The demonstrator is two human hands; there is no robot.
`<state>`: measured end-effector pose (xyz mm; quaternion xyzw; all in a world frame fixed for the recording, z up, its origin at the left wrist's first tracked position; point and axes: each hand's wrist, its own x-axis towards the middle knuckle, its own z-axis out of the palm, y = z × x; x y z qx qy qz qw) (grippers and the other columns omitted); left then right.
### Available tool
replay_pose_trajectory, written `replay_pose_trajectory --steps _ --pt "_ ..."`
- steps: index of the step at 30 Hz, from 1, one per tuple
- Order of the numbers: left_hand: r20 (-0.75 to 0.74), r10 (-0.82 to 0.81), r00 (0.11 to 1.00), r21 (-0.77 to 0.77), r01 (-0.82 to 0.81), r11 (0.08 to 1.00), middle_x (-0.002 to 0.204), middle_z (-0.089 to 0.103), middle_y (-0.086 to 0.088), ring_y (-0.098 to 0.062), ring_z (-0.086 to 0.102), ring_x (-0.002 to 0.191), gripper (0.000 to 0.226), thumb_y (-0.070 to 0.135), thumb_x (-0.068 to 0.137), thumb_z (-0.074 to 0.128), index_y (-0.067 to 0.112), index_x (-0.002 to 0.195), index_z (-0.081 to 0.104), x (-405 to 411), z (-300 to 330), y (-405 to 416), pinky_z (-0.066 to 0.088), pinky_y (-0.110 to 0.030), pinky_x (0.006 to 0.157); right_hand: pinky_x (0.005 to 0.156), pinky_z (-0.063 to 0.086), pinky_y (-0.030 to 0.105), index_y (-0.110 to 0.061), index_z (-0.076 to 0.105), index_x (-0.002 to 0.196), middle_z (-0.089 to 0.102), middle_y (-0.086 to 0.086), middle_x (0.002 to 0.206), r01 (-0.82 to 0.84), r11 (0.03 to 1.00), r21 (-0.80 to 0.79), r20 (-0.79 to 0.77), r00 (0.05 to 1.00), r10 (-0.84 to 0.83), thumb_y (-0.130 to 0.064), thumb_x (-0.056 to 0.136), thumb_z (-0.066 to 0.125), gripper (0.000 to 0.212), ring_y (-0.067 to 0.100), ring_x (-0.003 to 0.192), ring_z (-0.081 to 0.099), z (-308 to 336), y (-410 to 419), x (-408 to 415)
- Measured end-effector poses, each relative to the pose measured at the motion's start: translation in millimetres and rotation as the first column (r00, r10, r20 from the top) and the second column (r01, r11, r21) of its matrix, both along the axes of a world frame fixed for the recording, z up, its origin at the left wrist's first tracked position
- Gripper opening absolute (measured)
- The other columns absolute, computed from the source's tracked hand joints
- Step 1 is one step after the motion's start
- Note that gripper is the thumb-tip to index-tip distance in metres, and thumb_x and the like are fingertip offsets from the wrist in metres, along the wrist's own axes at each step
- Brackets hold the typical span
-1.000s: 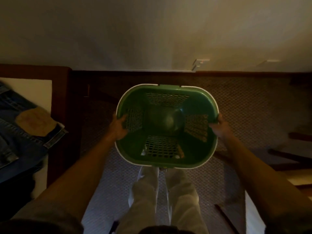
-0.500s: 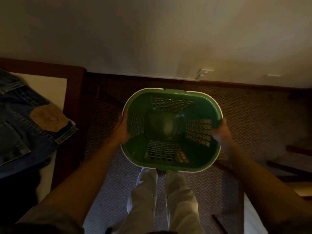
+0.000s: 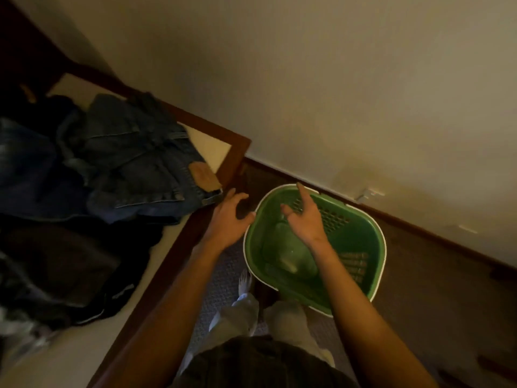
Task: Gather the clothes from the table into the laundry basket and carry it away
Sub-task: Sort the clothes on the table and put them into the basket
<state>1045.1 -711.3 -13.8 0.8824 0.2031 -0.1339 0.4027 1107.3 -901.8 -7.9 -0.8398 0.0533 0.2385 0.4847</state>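
Observation:
A green laundry basket (image 3: 361, 264) with a white rim sits on the carpet, with nothing in it. Blue jeans (image 3: 140, 163) with a tan patch lie on the table (image 3: 221, 152) at left, beside dark clothes (image 3: 70, 264). My left hand (image 3: 226, 219) hovers open between the basket's left rim and the table corner, close to the jeans' waistband. My right hand (image 3: 305, 219) is open above the basket's inside, fingers spread. Neither hand holds anything.
A pale wall (image 3: 335, 79) with a dark skirting board runs close behind the basket. The table has a dark wooden frame (image 3: 173, 253) around a light top. My legs (image 3: 251, 317) in light trousers stand just in front of the basket on the carpet (image 3: 433, 298).
Both hands have let go of the basket, which now rests on the floor. The view has turned left toward the table, and my hands have lifted toward the jeans.

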Motion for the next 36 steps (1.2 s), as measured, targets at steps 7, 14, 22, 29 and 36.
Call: replay_pose_trajectory --steps 7,14,22,29,36 --pt "0.163 0.341 0.926 0.077 -0.356 0.931 0.148 0.053 -0.003 -0.021 0.052 0.133 0.049 0.026 0.093 0.071 0.019 0.139 0.055 -98 85 50 0.036 -0.018 0.097 0.114 0.039 0.045 -0.033 0.030 0.154 0.037 0.002 0.157 -0.387 0.907 0.165 0.072 0.922 0.380 -0.030 0.093 0.067 0.071 0.022 0.140 0.042 56 92 -28" --pt "0.220 0.652 0.726 0.090 -0.680 0.727 0.134 0.064 -0.001 -0.017 0.059 0.125 0.046 0.028 0.095 0.067 0.023 0.139 0.055 -232 105 63 0.044 -0.020 0.088 0.104 0.046 0.038 -0.031 0.035 0.152 0.042 -0.002 0.152 -0.686 0.695 0.216 0.138 0.726 0.674 -0.035 0.094 0.066 0.066 0.016 0.131 0.049 73 150 -96" --pt "0.182 0.851 0.492 0.123 -0.871 0.477 0.138 0.062 -0.005 -0.025 0.060 0.125 0.049 0.027 0.094 0.069 0.021 0.141 0.054 -378 90 68 0.051 -0.035 0.094 0.097 0.050 0.034 -0.028 0.046 0.146 0.051 -0.001 0.143 -0.869 0.455 0.195 0.206 0.490 0.847 -0.032 0.095 0.065 0.054 0.011 0.122 0.052 86 235 -206" --pt "0.191 0.928 0.321 0.139 -0.944 0.298 0.150 0.049 -0.008 -0.028 0.045 0.136 0.063 0.046 0.098 0.057 0.020 0.151 0.036 -494 66 132 0.039 -0.042 0.110 0.099 0.048 0.033 -0.022 0.050 0.144 0.054 -0.001 0.140 -0.940 0.300 0.165 0.246 0.334 0.910 -0.028 0.094 0.066 0.052 0.016 0.125 0.053 76 324 -316" --pt "-0.023 0.972 0.234 0.491 -0.844 0.215 0.165 0.008 -0.023 -0.044 -0.003 0.152 0.094 0.072 0.091 0.047 0.022 0.161 0.009 -627 37 225 -0.002 -0.060 0.120 0.100 0.047 0.027 -0.019 0.055 0.138 0.059 0.000 0.132 -0.963 0.251 0.092 0.286 0.267 0.920 -0.024 0.090 0.069 0.050 0.013 0.124 0.055 59 399 -443"
